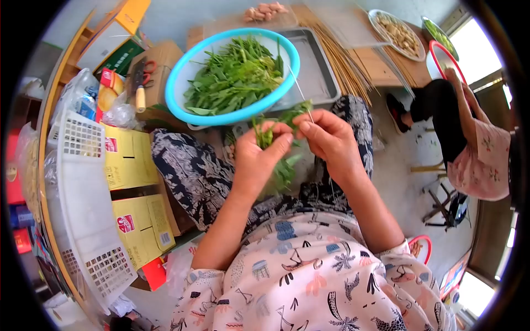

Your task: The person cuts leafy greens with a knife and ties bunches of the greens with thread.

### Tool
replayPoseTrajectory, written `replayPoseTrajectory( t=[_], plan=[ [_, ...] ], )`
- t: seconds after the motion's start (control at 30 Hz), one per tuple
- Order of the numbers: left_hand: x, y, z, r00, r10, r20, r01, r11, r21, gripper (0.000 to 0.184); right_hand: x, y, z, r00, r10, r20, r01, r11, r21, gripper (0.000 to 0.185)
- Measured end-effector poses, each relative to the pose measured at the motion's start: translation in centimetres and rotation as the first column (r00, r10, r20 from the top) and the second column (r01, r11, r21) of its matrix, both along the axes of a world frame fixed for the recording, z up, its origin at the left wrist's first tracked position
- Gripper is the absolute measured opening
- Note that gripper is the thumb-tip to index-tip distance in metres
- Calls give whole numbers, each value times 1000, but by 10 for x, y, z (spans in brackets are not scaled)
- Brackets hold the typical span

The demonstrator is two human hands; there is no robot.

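Observation:
My left hand [258, 157] is closed on a small bunch of green leafy stems [282, 174], which hang below its fingers. Beside it, my right hand [333, 140] pinches a thin skewer [298, 85] that stands slanted, its upper end reaching over the basin. Green leaves sit against the skewer at my right fingertips; whether they are pierced I cannot tell. Just beyond both hands is a white basin with a blue rim [232, 117], heaped with leafy greens [237, 77].
Behind the basin lie a metal tray [312, 52], many long sticks [345, 60] and a plate of pale food pieces [400, 34]. Yellow boxes [130, 157] and a white plastic basket [83, 193] stand left. Another person's arm [469, 110] reaches into a red-rimmed bowl at right.

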State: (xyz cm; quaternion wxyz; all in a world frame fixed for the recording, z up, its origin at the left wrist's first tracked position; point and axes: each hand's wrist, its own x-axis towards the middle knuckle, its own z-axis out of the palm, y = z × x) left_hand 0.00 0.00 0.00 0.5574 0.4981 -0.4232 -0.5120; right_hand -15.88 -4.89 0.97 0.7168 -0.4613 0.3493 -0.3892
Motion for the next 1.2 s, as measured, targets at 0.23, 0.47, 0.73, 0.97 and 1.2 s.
replayPoseTrajectory(
  t=[0.23,0.47,0.73,0.97,1.2],
  plan=[
    [3,3,1,998,63,-24,-62,997,51,13,-1,-2,6,999,-39,-20,39,999,8,19],
    [12,5,2,991,101,-87,-95,993,64,13,4,2,8,998,-9,-61,6,999,-49,21],
    [22,7,1,976,155,-155,-150,988,45,14,2,6,10,996,-3,-94,-2,999,-47,24],
    [25,8,8,932,152,-330,-149,988,34,16,-3,7,7,996,-10,-91,6,999,-51,26],
    [25,8,10,932,155,-329,-150,988,42,16,-7,7,10,995,-16,-98,9,997,-74,29]
  ],
)
